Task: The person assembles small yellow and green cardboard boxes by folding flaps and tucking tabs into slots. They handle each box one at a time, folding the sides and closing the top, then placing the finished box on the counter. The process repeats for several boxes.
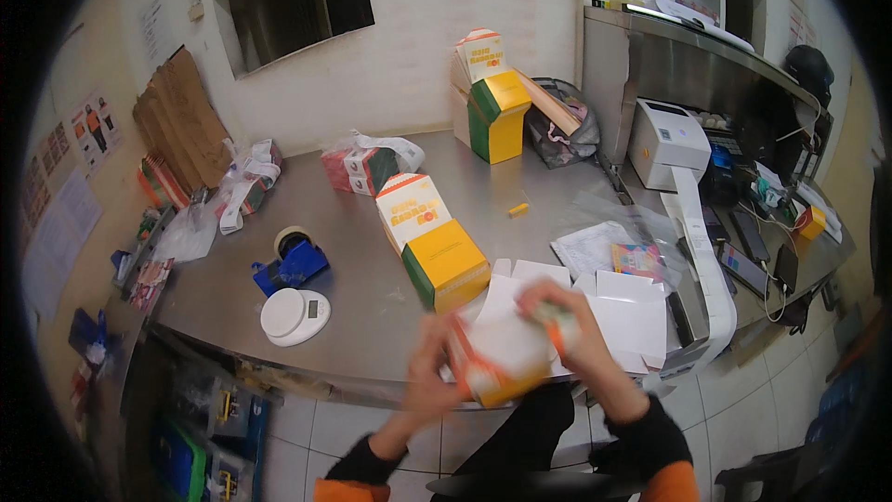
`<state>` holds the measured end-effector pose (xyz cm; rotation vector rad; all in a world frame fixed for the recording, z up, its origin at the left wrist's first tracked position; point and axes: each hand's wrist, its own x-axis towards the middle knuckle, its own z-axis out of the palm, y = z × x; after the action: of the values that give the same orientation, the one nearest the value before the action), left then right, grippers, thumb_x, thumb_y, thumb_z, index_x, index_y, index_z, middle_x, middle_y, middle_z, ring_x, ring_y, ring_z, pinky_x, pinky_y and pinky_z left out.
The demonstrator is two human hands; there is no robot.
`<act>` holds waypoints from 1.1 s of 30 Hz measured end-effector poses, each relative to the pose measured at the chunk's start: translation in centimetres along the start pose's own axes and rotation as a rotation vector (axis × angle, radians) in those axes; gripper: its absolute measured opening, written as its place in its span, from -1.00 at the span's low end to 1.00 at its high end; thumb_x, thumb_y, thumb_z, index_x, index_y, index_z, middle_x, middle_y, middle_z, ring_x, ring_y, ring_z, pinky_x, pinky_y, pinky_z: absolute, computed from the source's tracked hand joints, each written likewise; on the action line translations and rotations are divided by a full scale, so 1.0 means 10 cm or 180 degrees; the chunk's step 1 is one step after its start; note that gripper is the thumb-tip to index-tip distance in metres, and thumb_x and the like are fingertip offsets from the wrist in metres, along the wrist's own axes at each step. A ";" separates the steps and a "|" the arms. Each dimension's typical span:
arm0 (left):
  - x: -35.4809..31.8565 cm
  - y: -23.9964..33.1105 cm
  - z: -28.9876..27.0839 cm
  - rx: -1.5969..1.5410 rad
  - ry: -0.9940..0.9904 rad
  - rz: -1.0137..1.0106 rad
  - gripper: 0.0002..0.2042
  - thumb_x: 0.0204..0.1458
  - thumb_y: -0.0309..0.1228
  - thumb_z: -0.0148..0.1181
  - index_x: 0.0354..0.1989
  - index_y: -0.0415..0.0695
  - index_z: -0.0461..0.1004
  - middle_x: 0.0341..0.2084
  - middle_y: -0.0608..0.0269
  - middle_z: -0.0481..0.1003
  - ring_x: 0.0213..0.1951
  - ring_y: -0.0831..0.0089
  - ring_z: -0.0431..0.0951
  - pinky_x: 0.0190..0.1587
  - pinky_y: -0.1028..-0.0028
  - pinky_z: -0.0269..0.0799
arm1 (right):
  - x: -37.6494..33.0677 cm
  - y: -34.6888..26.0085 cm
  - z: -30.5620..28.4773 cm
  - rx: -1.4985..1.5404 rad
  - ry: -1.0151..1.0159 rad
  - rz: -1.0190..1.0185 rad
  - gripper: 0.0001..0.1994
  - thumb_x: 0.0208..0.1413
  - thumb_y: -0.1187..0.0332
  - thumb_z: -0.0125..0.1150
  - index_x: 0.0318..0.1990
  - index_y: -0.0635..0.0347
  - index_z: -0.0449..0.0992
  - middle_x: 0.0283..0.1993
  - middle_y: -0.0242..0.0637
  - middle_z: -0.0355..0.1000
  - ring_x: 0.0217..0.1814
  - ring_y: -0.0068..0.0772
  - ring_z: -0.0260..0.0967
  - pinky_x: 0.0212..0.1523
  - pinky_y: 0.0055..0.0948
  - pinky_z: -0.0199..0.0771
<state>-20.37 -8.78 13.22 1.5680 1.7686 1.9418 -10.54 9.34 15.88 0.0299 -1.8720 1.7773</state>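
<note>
Above the front edge of a smooth steel desk, the left hand clasps a boxy white, orange and yellow cardboard carton. The right hand blurs at its right side, grip impossible to tell.

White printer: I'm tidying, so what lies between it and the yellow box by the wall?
In the head view, a grey bag lies beside the yellow box, then a metal side panel nearer the white printer.
</note>
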 end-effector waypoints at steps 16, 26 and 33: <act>1.11 -1.50 -0.82 -0.0327 0.1700 -0.0964 -0.47 0.01 -0.39 0.23 0.11 -0.39 0.21 -0.14 0.03 0.47 -0.15 0.45 0.48 -0.09 0.53 0.35 | 2.52 1.66 0.39 -0.2347 -0.0459 0.1199 -0.59 -0.07 0.19 0.00 -0.13 0.27 0.52 -0.10 0.04 0.45 -0.07 -0.01 0.42 -0.03 -0.17 0.35; 1.10 -1.44 -0.80 -0.0429 0.1433 -0.0807 -0.43 0.02 -0.50 0.18 0.18 -0.36 0.07 -0.14 0.01 0.49 -0.14 0.43 0.50 -0.08 0.52 0.38 | 2.33 0.97 0.25 -0.1632 -0.1192 0.1369 -0.41 0.05 0.05 0.13 0.15 0.25 0.25 -0.09 -0.17 0.44 -0.04 -0.34 0.37 -0.08 -0.34 0.35; 1.01 -1.62 -0.77 -0.0066 0.1513 -0.1247 -0.56 0.07 -0.45 0.13 0.09 -0.28 0.14 -0.21 0.08 0.54 -0.15 0.51 0.50 -0.01 0.45 0.28 | 2.08 1.09 0.18 -0.1060 -0.1511 0.0921 -0.47 0.17 0.03 0.04 0.16 0.22 0.27 0.07 -0.16 0.38 0.12 -0.36 0.29 0.10 -0.42 0.23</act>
<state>-39.22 -2.26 8.18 0.7018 2.0093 2.2239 -32.99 16.32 14.30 0.0644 -2.6111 1.7196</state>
